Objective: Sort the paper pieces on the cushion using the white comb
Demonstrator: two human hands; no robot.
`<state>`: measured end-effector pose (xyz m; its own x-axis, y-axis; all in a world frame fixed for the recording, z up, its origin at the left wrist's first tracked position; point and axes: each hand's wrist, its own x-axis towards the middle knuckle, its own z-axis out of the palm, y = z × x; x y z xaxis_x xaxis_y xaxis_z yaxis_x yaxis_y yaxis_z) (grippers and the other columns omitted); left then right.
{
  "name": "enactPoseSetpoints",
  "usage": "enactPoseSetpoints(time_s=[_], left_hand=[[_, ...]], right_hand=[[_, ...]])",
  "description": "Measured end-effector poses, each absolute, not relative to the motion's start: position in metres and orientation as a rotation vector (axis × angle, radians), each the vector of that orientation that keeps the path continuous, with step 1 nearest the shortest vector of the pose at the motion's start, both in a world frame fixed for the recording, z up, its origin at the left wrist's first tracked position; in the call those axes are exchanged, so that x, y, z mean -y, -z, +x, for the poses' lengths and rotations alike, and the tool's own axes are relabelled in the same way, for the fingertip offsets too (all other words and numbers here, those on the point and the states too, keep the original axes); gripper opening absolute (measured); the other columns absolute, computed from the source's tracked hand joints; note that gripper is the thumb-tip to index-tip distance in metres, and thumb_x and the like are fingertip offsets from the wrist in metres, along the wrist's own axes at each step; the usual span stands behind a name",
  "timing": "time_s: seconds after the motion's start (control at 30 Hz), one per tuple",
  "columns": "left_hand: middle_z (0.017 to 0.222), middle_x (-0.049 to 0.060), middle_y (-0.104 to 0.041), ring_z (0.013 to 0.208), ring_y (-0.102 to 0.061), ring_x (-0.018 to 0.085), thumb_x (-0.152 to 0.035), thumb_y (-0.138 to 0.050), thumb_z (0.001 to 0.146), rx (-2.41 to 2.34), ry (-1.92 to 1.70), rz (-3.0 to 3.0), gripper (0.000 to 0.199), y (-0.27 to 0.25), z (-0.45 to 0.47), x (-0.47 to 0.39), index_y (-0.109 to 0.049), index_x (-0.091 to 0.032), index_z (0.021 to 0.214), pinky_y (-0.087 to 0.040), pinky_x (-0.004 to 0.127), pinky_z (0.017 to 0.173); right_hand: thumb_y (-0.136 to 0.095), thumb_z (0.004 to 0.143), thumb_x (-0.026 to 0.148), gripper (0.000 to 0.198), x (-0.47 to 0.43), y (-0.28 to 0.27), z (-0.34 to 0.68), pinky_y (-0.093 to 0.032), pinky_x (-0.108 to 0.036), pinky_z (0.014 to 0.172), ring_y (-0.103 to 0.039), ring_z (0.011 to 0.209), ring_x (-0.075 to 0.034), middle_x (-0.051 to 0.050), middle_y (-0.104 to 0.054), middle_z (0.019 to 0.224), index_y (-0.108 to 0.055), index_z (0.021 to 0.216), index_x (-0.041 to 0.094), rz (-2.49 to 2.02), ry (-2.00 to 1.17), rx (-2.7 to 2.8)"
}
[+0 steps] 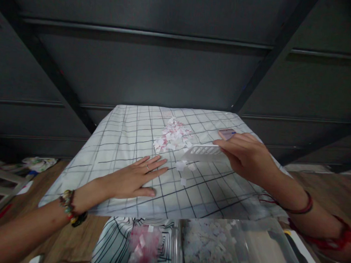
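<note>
My left hand (136,176) lies flat on the checked cloth (128,125), fingers spread, with a ring on one finger. My right hand (244,156) grips a white slotted plastic piece (205,150) by its right end. The piece is tilted, with its left edge close to the paper scraps; whether it touches the cloth I cannot tell. A heap of white and pink paper scraps (172,135) lies at the middle of the cloth. Several loose white scraps (183,169) lie nearer, between my hands. Just beyond my right hand is a phone in a pink case (226,133).
Below the table's near edge stands a clear plastic box (211,243) with many pale scraps inside. Left of it a pink-and-white bundle (145,245) rests on patterned fabric (113,242). Dark panels (155,71) rise behind the table. A white frame (2,189) is at far left.
</note>
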<state>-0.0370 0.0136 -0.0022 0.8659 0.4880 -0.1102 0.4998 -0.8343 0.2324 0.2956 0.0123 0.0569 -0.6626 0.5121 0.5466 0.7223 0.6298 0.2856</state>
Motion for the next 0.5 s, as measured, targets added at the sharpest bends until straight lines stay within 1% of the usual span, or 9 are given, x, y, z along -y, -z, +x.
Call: enactPoseSetpoints(time_s=[0.1, 0.2, 0.33, 0.5], left_hand=[[0.155, 0.01, -0.011, 0.141, -0.011, 0.029, -0.056, -0.031, 0.098, -0.78, 0.06, 2.797, 0.063, 0.004, -0.038, -0.013, -0.018, -0.023, 0.15, -0.009, 0.049, 0.113], [0.155, 0.009, -0.012, 0.141, -0.013, 0.027, -0.056, -0.03, 0.098, -0.788, 0.052, 2.81, 0.062, 0.005, -0.039, -0.012, -0.018, -0.024, 0.149, -0.008, 0.047, 0.114], [0.155, 0.01, -0.013, 0.141, -0.014, 0.027, -0.058, -0.027, 0.098, -0.793, 0.062, 2.824, 0.062, 0.005, -0.039, -0.012, -0.021, -0.022, 0.149, -0.008, 0.046, 0.114], [0.155, 0.009, -0.012, 0.142, -0.012, 0.026, -0.058, -0.023, 0.098, -0.811, 0.091, 2.835, 0.062, 0.005, -0.038, -0.012, -0.02, -0.023, 0.149, -0.007, 0.045, 0.114]], right_hand=[[-0.042, 0.081, 0.006, 0.026, -0.007, -0.054, 0.299, -0.04, -0.029, 0.064, -0.05, 0.063, -0.015, 0.001, -0.057, 0.064, -0.059, 0.095, 0.02, -0.903, 0.633, 2.438], [-0.045, 0.081, 0.005, 0.027, 0.001, -0.055, 0.304, -0.041, -0.03, 0.065, -0.049, 0.065, -0.016, 0.0, -0.058, 0.069, -0.057, 0.101, 0.019, -0.838, 0.679, 2.407], [-0.045, 0.083, 0.006, 0.026, 0.015, -0.061, 0.313, -0.04, -0.031, 0.063, -0.048, 0.064, -0.015, -0.001, -0.058, 0.07, -0.056, 0.104, 0.017, -0.818, 0.68, 2.403], [-0.046, 0.086, 0.009, 0.023, 0.021, -0.059, 0.328, -0.04, -0.032, 0.062, -0.05, 0.066, -0.017, -0.003, -0.059, 0.071, -0.057, 0.105, 0.015, -0.895, 0.624, 2.457]])
